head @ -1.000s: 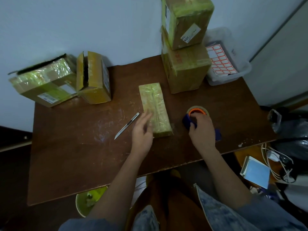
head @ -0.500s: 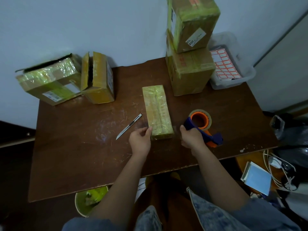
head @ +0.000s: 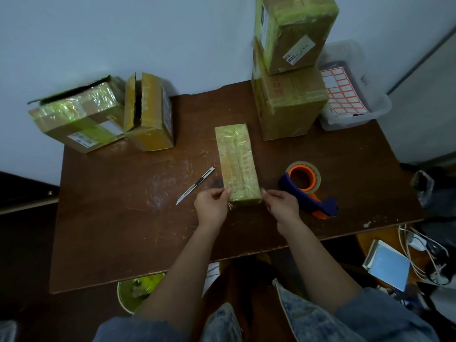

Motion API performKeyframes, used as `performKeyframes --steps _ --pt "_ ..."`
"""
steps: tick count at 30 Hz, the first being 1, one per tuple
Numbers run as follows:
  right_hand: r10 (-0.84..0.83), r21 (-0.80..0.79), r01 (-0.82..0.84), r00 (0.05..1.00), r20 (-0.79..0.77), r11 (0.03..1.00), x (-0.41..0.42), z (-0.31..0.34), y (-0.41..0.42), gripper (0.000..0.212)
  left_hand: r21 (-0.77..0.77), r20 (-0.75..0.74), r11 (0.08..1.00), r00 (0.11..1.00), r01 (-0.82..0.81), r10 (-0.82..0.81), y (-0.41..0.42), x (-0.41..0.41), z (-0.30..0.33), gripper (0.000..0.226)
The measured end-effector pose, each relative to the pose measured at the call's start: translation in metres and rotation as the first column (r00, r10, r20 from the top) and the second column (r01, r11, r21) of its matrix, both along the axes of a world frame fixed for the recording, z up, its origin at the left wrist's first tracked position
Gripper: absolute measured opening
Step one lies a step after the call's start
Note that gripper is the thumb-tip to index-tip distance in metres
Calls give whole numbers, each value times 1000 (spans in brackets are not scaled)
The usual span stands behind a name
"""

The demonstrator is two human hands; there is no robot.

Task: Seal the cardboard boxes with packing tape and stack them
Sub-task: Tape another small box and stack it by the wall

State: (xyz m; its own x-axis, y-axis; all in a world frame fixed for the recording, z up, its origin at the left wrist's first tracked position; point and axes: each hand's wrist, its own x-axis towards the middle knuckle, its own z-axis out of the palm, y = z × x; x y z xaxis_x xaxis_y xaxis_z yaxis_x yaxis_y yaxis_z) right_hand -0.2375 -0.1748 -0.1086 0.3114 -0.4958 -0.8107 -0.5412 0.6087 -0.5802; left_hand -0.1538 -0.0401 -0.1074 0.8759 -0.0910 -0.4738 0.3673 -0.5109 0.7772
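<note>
Table (head: 103,218) inspection: one long flat box under both hands, sealed stack at the far right corner.

Brown worktop carries, in descending size, a two-high stack of taped boxes (head: 288,77) against the wall, apparently the finished pile; a taped carton (head: 76,117) and an upright box (head: 148,112) with its top flap gaping, far left, judged to be awaiting sealing; a clear plastic tub (head: 380,112) holding a sheet of red-bordered labels; and the long flat box (head: 237,161) at centre, its top glossy with tape. Left hand (head: 212,206) and right hand (head: 281,206) pinch the near corners between fingertips and thumb, probably pressing tape ends down or readying a lift. Tape dispenser (head: 308,186) lies released just right of it, utility knife (head: 195,186) just left, both within reach.
</note>
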Motion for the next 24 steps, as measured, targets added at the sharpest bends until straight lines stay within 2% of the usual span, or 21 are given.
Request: performKeyframes --steps 4,6,8,10,12,14,16,18,21,24 --pt "-42 149 41 999 2 988 1 0 -3 24 -45 -65 998 997 -35 33 2 3 -5 18" --pt "-56 142 56 998 -7 988 5 -1 -2 21 -50 -66 998 997 -37 33 2 4 -4 17" --pt "-14 53 16 999 -40 998 11 -4 -1 14 -59 -66 998 997 -38 34 2 4 -5 17" --pt "127 -119 -141 985 -116 983 15 -5 -2 11 -61 -73 997 997 -38 33 4 4 -6 14" --pt "305 -274 -368 920 -247 888 14 -2 -6 16 -71 -67 997 997 -39 34 5 4 -4 9" --pt "391 -388 -514 849 -355 765 10 2 -7 16 -27 17 1000 1000 12 -11 4 2 -3 15" --pt "397 -555 -486 873 -281 675 3 2 -5 14 28 165 994 980 104 -107 7 -3 1 36" --pt "426 -688 -358 901 -78 631 -6 6 1 18 3 281 981 941 196 -189 14 -6 -1 48" --pt "563 -696 -361 823 75 620 -15 9 6 29 -21 321 941 893 339 -314 26 -4 -11 51" --pt "653 -683 -452 756 49 574 -16 2 9 43 24 336 895 839 446 -428 30 1 -14 53"
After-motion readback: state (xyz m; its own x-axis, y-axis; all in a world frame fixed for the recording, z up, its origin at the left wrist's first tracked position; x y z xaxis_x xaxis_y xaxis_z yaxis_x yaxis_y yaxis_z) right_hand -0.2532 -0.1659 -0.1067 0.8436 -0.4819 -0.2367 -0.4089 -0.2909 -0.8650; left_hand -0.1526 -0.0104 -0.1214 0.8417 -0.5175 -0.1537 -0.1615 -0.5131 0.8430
